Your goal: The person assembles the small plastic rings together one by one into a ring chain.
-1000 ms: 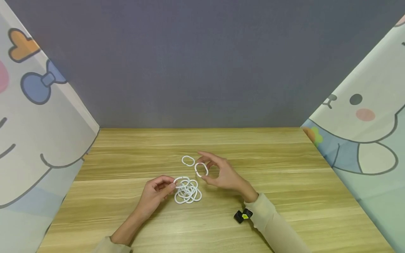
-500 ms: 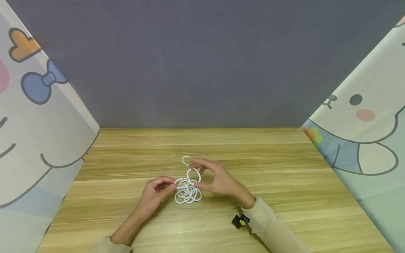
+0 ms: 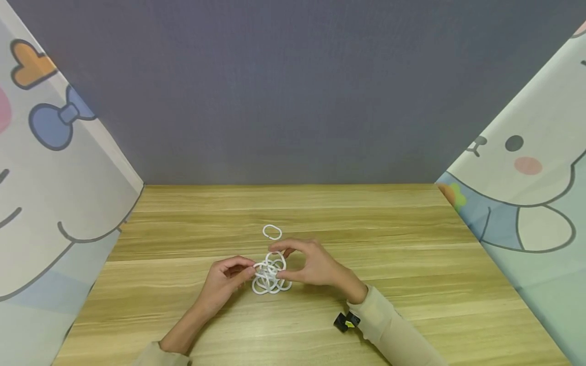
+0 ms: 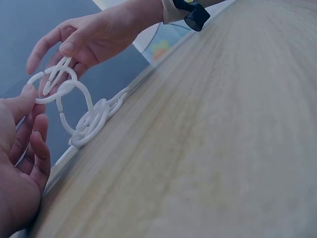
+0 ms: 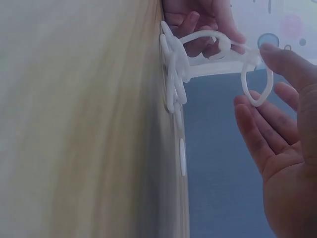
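My left hand [image 3: 225, 281] pinches the end link of a chain of white plastic links [image 4: 91, 124] between thumb and forefinger. That end is raised, and the rest of the chain lies heaped on the table below. Between thumb and fingers my right hand [image 3: 311, 263] holds a single white link [image 5: 257, 89]. In the right wrist view this link meets the raised end link; whether the two are hooked together I cannot tell. Another loose white link [image 3: 272, 232] lies flat on the table just beyond the hands.
The wood-grain table [image 3: 192, 218] ends at a dark grey panel [image 3: 293, 101] at the back. Cartoon-printed cloths [image 3: 78, 203] stand along both sides. A small black device [image 3: 346, 322] sits at my right cuff.
My right hand has moved left and toward me with its link, from beside the loose link to the raised chain end. My left hand has stayed nearly still.
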### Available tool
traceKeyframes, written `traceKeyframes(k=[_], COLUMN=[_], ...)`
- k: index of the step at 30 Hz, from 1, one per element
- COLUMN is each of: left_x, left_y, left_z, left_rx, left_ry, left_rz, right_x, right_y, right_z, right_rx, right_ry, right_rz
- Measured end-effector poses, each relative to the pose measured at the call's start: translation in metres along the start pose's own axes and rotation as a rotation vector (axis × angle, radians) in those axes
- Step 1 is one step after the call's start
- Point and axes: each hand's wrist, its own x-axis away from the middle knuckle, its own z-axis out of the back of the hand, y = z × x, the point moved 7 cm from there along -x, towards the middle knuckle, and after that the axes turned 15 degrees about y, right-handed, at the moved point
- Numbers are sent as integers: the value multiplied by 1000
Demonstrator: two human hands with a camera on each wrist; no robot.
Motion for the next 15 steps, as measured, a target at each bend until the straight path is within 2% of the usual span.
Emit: traceKeyframes(k=[5, 9, 15], left_x=[0, 0, -2], left_y=[-3, -6, -6], left_z=[2, 4, 5], left_rx=[-29, 2, 33], left_ry=[45, 89, 104], left_rz=[71, 135, 134], right_x=[2, 3, 2], right_y=[2, 4, 9], right_z=[0, 0, 0], right_rx=[0, -24, -72], right_ry=[-11, -33, -44], right_rz=[-46, -89, -154])
